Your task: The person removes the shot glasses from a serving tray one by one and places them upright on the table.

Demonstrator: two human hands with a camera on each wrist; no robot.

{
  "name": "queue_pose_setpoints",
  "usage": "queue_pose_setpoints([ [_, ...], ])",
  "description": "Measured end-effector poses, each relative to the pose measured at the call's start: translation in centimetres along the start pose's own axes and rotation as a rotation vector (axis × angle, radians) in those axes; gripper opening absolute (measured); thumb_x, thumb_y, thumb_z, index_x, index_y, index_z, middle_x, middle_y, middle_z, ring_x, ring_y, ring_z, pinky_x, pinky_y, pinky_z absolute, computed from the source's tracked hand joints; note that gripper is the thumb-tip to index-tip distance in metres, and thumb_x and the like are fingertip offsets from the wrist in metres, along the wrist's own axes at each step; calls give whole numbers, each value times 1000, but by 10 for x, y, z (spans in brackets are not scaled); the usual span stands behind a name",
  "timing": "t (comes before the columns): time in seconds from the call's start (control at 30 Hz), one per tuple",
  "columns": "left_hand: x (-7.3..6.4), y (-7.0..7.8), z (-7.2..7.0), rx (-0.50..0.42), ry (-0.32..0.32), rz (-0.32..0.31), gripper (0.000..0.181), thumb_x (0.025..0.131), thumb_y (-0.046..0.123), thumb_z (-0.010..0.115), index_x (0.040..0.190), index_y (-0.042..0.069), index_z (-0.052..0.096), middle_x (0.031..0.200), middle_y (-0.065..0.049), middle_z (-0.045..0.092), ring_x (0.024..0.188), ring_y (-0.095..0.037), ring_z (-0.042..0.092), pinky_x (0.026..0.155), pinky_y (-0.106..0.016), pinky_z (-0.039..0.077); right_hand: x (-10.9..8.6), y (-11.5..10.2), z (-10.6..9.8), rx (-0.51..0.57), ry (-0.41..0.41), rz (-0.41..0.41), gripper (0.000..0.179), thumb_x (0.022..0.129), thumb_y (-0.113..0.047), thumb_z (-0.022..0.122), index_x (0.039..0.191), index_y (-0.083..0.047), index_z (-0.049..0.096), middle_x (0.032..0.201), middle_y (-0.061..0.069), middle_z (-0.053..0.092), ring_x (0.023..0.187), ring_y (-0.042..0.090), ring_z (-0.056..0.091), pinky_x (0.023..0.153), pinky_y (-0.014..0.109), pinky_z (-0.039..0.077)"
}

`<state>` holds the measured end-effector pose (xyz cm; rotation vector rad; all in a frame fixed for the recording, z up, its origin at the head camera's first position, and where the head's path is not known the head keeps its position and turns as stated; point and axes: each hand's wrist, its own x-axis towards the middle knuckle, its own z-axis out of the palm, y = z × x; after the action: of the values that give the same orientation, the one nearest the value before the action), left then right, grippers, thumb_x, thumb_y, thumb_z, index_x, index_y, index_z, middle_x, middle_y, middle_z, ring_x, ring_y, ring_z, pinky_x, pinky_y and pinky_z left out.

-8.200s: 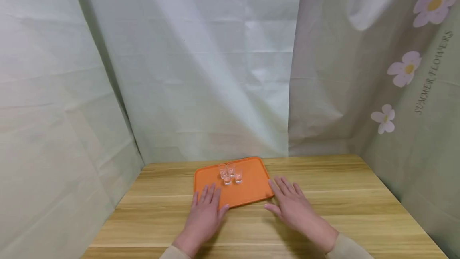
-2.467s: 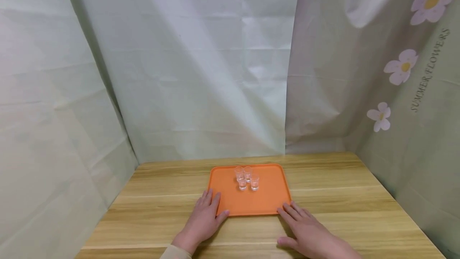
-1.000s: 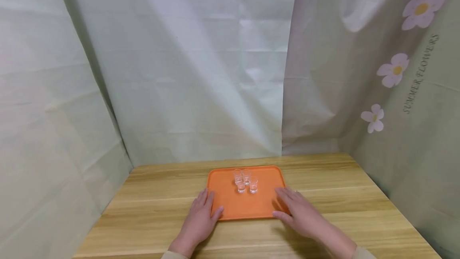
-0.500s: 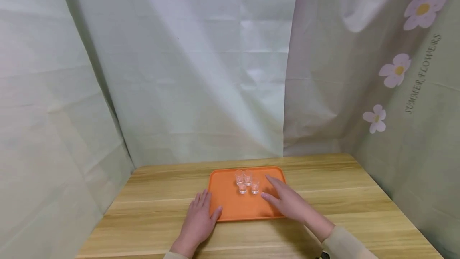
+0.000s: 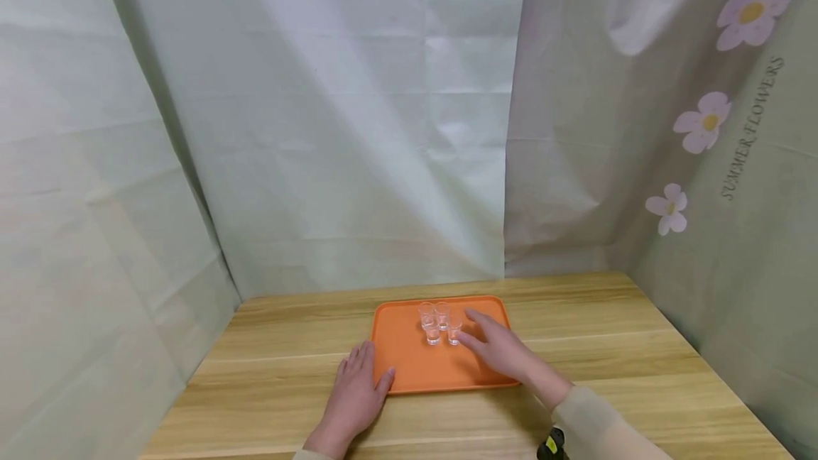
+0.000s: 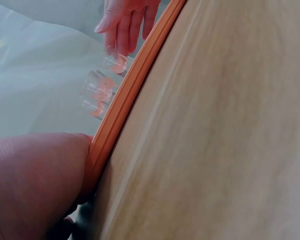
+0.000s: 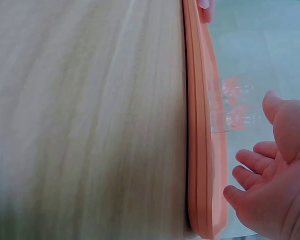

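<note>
An orange tray [image 5: 418, 371] lies flat on the table with several small clear shot glasses standing close together toward its back. My left hand [image 5: 354, 389] rests at the tray's near left corner, fingers straight along the side and thumb by the front rim. Over the tray's right half reaches my right hand [image 5: 495, 346], thumb and fingers spread apart. Its thumb tip is right at the front right shot glass [image 5: 454, 337]. In the right wrist view the right palm [image 7: 270, 205] faces the glasses [image 7: 235, 102] with nothing in it.
The wooden table [image 5: 287, 368] surrounds the tray. A pale fabric curtain [image 5: 358, 183] hangs right behind it, with flower-printed fabric [image 5: 735, 247] on the right. A black band with a yellow mark [image 5: 552, 444] shows beside the right sleeve.
The tray, askew earlier, has been straightened and shifted right. My right hand has since left its near right corner and come inward to the glasses. The left hand has stayed at the left corner lately.
</note>
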<state>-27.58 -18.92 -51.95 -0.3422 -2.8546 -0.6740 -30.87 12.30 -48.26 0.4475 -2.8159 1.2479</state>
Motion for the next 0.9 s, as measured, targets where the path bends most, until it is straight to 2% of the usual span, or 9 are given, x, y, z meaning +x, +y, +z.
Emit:
queue_pose_setpoints([
  [0.27,1,-1,2,-27,6,-11,76,111,37,67,160,-16,43,164,-34,46,156,-54,37,130,-69,26,12,6,9,97,29,40,67,108,-37,73,161,0,52,156,18,61,146,41,56,121,62,44],
  [0.5,1,0,3,-38,8,-10,76,110,38,68,159,-15,45,163,-33,48,155,-54,39,129,-69,26,20,8,16,167,81,50,58,102,-25,82,148,3,63,143,17,70,135,38,65,117,58,50],
  [0.67,1,-1,3,-26,18,0,71,109,31,69,158,-16,46,163,-33,48,155,-54,40,129,-69,27,24,5,18,177,99,22,50,98,-19,86,138,4,68,130,13,74,125,36,70,112,57,54],
  [0.9,-1,-3,3,-17,30,11,68,108,27,69,157,-16,47,162,-33,49,154,-54,41,128,-70,29,28,5,21,155,97,35,34,99,-19,85,125,-3,71,119,5,75,115,28,72,103,51,59],
])
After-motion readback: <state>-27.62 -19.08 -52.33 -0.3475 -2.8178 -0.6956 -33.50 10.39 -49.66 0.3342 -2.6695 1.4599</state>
